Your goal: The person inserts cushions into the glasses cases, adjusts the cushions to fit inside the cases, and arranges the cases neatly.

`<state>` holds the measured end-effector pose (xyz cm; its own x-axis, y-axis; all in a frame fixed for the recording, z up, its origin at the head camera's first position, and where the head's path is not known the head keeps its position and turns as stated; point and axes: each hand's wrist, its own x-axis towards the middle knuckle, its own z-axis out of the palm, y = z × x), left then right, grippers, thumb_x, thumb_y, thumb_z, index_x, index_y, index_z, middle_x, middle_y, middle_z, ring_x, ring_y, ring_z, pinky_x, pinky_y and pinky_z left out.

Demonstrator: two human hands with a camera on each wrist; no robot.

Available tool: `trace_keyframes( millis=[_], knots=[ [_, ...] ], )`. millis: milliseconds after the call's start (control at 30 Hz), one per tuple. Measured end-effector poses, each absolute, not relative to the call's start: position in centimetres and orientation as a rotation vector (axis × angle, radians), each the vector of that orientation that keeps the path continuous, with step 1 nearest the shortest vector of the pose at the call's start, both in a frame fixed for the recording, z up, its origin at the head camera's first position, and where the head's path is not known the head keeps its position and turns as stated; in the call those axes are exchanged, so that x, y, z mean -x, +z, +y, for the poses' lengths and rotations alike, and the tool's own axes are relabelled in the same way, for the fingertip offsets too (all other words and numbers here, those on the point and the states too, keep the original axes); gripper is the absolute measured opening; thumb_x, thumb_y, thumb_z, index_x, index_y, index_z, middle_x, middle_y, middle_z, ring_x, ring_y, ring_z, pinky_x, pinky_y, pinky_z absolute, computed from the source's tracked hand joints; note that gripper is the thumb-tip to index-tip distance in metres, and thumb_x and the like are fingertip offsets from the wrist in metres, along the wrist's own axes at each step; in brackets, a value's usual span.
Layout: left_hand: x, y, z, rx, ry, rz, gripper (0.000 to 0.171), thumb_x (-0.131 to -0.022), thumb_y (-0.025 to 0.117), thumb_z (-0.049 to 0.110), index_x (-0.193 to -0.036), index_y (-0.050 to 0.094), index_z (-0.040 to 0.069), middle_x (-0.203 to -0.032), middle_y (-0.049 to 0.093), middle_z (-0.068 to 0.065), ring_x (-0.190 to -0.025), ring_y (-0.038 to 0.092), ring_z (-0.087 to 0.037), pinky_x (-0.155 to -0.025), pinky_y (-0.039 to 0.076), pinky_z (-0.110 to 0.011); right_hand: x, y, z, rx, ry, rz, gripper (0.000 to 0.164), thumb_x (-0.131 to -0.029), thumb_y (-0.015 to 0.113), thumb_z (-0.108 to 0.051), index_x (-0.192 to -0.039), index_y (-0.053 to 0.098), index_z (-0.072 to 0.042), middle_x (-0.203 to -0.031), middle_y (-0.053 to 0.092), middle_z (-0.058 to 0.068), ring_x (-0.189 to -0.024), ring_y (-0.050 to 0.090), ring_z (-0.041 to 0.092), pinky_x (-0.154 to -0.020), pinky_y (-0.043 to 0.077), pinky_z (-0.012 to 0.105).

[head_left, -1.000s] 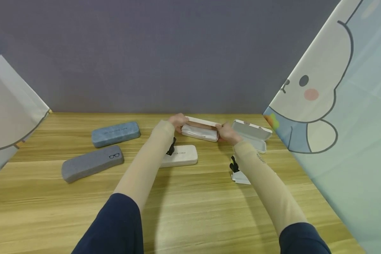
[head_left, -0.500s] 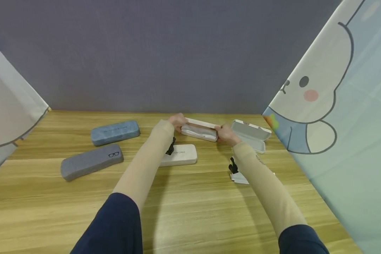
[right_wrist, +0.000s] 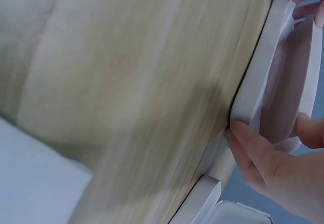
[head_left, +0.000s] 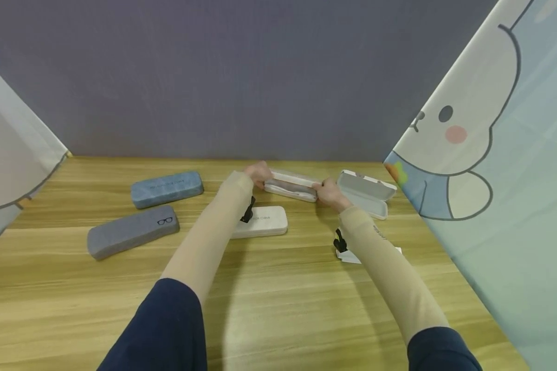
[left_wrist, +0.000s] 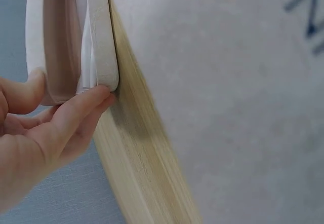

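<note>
A white glasses case (head_left: 290, 194) lies at the back of the table, its lid (head_left: 294, 177) partly raised. Inside, the left wrist view shows a brownish lining and a folded white cloth (left_wrist: 87, 57). At its left end my left hand (head_left: 259, 173) holds it, thumb on the lid and fingertips against the base. My right hand (head_left: 330, 194) grips the other end the same way, thumb at the lid edge, fingers on the base wall (right_wrist: 255, 82). Just in front, near my left wrist, lies another white glasses case (head_left: 266, 221), closed, with lettering.
Right of the hands stands an open glasses case (head_left: 366, 198) with a grey interior. A white flat item (head_left: 350, 257) lies partly under my right forearm. On the left are a blue glasses case (head_left: 167, 189) and a grey one (head_left: 132, 232). A grey panel (head_left: 227, 82) borders the back.
The lid of the held case has come down toward its base, so less of the lining shows and the lid's outer face is visible. Both hands keep their places at its ends.
</note>
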<state>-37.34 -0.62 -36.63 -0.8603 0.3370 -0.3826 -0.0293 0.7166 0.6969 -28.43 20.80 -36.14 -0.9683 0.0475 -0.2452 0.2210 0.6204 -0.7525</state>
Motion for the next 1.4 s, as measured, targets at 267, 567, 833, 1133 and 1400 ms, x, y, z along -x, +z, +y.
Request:
trace_keyframes(
  millis=[267, 567, 833, 1133, 1400],
  knots=[
    [35.6, -35.4, -1.6, -0.252, 0.858, 2.515, 0.016, -0.091, 0.051, -0.002, -0.107, 0.052, -0.006, -0.095, 0.056, -0.011, -0.046, 0.040, -0.007, -0.054, 0.047, -0.019, 28.5, -37.3, 19.4, -0.252, -0.988, 2.770, 0.030, -0.099, 0.050, -0.016, -0.115, 0.052, 0.009, -0.094, 0.052, 0.014, -0.070, 0.043, 0.016, -0.056, 0.035, 0.023],
    [36.7, -36.7, -1.9, -0.101, 0.861, 2.574, 0.034, -0.089, 0.061, 0.004, -0.063, 0.041, 0.010, -0.065, 0.049, -0.005, -0.050, 0.052, -0.013, -0.054, 0.048, -0.024, 28.9, -37.3, 18.7, -0.231, -0.959, 2.848, 0.037, -0.095, 0.057, -0.014, -0.122, 0.056, 0.012, -0.122, 0.060, 0.025, -0.094, 0.055, 0.025, -0.076, 0.048, 0.028],
    [36.4, -36.7, -3.7, -0.035, 0.825, 2.612, 0.028, -0.088, 0.058, 0.000, -0.115, 0.056, -0.008, -0.115, 0.062, -0.023, -0.056, 0.062, -0.015, -0.055, 0.046, -0.023, 29.9, -37.4, 17.2, -0.070, -0.895, 2.896, 0.025, -0.092, 0.060, -0.014, -0.099, 0.060, 0.011, -0.090, 0.058, 0.016, -0.077, 0.048, 0.019, -0.069, 0.044, 0.028],
    [33.6, -34.6, -6.4, -0.023, 0.850, 2.534, 0.039, -0.090, 0.048, -0.005, -0.129, 0.047, -0.011, -0.145, 0.041, -0.024, -0.050, 0.051, -0.009, -0.050, 0.039, -0.021, 30.3, -37.4, 15.0, -0.072, -0.936, 2.817, 0.027, -0.094, 0.061, -0.017, -0.105, 0.059, 0.008, -0.088, 0.052, 0.011, -0.074, 0.045, 0.018, -0.061, 0.039, 0.024],
    [32.9, -34.2, -6.9, 0.037, 0.822, 2.575, 0.031, -0.090, 0.052, -0.002, -0.120, 0.057, -0.010, -0.090, 0.066, -0.013, -0.045, 0.041, -0.007, -0.046, 0.035, -0.019, 30.4, -37.2, 14.3, -0.084, -1.070, 2.731, 0.034, -0.094, 0.060, -0.012, -0.121, 0.054, 0.009, -0.109, 0.060, 0.019, -0.082, 0.054, 0.019, -0.068, 0.048, 0.025]
  ],
)
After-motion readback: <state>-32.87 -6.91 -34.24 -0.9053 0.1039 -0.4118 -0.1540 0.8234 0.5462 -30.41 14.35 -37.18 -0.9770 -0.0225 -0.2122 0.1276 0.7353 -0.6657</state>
